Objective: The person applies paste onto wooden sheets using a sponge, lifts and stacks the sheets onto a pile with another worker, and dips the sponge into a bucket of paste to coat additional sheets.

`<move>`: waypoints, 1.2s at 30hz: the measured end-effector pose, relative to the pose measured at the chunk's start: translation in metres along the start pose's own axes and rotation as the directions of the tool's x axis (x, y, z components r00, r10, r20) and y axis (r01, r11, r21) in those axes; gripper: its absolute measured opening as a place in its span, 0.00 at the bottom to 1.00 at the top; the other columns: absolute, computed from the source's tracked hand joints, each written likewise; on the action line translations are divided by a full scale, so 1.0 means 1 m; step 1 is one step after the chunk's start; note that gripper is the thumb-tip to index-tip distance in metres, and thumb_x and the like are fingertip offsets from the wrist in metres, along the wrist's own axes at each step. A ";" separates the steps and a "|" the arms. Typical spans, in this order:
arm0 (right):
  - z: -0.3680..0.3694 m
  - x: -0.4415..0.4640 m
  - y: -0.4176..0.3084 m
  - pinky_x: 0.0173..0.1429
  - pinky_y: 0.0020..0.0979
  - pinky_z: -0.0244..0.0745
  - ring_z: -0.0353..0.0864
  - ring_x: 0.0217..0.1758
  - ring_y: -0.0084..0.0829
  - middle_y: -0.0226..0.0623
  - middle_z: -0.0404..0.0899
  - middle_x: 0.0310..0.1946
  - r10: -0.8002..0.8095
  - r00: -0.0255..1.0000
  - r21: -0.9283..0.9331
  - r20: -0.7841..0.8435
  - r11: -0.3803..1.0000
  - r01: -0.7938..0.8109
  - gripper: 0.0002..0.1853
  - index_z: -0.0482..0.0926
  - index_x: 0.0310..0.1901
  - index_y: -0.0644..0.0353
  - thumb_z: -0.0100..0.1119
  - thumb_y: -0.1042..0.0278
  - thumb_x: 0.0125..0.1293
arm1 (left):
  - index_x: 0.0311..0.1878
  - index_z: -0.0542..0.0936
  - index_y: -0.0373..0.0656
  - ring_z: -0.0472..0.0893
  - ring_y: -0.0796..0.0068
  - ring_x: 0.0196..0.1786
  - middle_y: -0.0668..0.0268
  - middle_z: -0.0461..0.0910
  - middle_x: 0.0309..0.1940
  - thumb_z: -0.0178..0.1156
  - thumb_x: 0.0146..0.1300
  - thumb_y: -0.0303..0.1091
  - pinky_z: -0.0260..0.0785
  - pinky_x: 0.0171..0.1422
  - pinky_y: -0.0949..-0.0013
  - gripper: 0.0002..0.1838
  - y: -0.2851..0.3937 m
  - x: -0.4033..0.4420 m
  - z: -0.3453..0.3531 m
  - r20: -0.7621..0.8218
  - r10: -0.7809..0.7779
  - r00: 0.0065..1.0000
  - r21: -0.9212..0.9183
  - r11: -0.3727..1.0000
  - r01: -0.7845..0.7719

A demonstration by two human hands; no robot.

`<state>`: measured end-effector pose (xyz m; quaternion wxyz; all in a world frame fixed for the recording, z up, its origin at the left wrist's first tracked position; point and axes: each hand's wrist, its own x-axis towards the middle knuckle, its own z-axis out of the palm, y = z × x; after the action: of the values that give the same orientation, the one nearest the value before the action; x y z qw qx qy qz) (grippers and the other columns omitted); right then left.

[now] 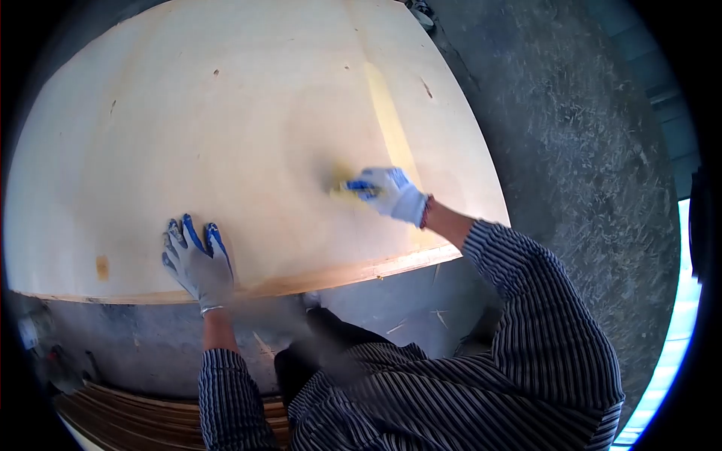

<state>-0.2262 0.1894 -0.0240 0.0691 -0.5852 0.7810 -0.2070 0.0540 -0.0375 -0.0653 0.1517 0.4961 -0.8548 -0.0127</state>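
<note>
A large pale plywood sheet [248, 143] spreads out in front of me. On its near part lies my left hand [199, 261], flat with the fingers spread, in a white glove with blue coating. My right hand [387, 194], gloved the same way, is closed around what looks like a putty knife [340, 183] with yellow on it. Motion smears the tool's blade end, which points left over the middle of the sheet. Whether the blade touches the wood, I cannot tell.
Knots and an orange-brown patch [102, 267] mark the sheet, and a yellow strip [391, 120] runs along its right part. Concrete floor [556, 150] with scattered shavings lies to the right. Long wooden boards [150, 417] lie at the lower left, behind my left arm.
</note>
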 end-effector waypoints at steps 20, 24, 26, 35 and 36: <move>0.071 0.123 -0.146 0.45 0.32 0.84 0.86 0.41 0.30 0.38 0.86 0.40 0.638 0.698 0.881 0.325 0.063 -0.468 0.13 0.84 0.47 0.61 0.67 0.73 0.59 | 0.68 0.67 0.31 0.70 0.68 0.67 0.58 0.70 0.67 0.47 0.75 0.29 0.62 0.72 0.67 0.21 -0.314 -0.028 -0.063 0.100 -0.341 0.935 -0.931 0.299 0.209; 0.104 0.159 -0.149 0.47 0.30 0.81 0.87 0.41 0.30 0.36 0.88 0.35 0.627 0.778 0.176 -0.041 0.771 -0.612 0.11 0.88 0.41 0.53 0.69 0.60 0.57 | 0.69 0.65 0.31 0.68 0.66 0.69 0.58 0.68 0.68 0.47 0.76 0.34 0.59 0.74 0.65 0.24 -0.441 -0.075 -0.073 0.102 -0.413 0.905 -0.839 0.453 0.301; 0.104 0.146 -0.169 0.35 0.27 0.80 0.85 0.28 0.24 0.37 0.87 0.32 0.395 0.916 -0.092 -0.070 0.912 -0.400 0.15 0.87 0.46 0.50 0.64 0.69 0.56 | 0.70 0.65 0.31 0.68 0.65 0.69 0.58 0.67 0.69 0.47 0.77 0.36 0.58 0.75 0.64 0.24 -0.484 -0.093 -0.081 0.128 -0.453 0.882 -0.831 0.437 0.345; 0.120 0.067 -0.275 0.50 0.26 0.82 0.86 0.45 0.24 0.37 0.86 0.46 0.320 0.935 0.347 0.155 0.868 -0.355 0.17 0.84 0.51 0.58 0.67 0.74 0.58 | 0.70 0.65 0.31 0.67 0.65 0.70 0.58 0.67 0.69 0.47 0.77 0.37 0.56 0.76 0.64 0.25 -0.526 -0.034 -0.060 0.111 -0.491 0.864 -0.881 0.354 0.314; 0.121 0.083 -0.286 0.52 0.28 0.82 0.85 0.47 0.26 0.38 0.85 0.47 0.390 0.915 0.562 0.101 0.736 -0.376 0.18 0.82 0.52 0.61 0.66 0.75 0.59 | 0.70 0.65 0.31 0.67 0.65 0.69 0.58 0.68 0.69 0.47 0.76 0.36 0.56 0.75 0.64 0.25 -0.520 -0.015 -0.061 0.090 -0.462 0.882 -0.884 0.371 0.285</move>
<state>0.0441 0.0158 -0.0070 0.2730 -0.3618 0.7867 -0.4192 0.5161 -0.2808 -0.1001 0.4503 0.5255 -0.5720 -0.4403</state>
